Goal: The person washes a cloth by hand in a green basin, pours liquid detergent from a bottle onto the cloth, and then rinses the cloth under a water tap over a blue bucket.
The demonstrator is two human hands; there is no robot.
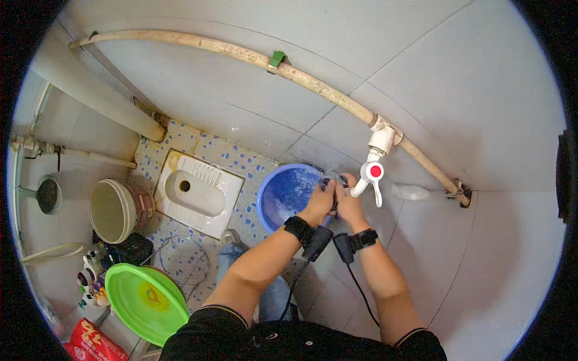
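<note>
Both hands are together over the right side of a blue basin, just left of the spout of a white tap with a red dot. My left hand is closed, its fingers pressed toward the other hand. My right hand is closed too, close beside the tap's outlet. Between them is a small dark, wet-looking thing, mostly covered by the fingers, so its kind is unclear. Water splashes around the fingers, and the basin holds churned, bubbly water. Each wrist wears a black strap with a cabled black device.
A beige pipe runs along the wall to the tap. Left of the basin is a white squat toilet set in the speckled floor. A white bucket, a green basin and a red packet stand further left.
</note>
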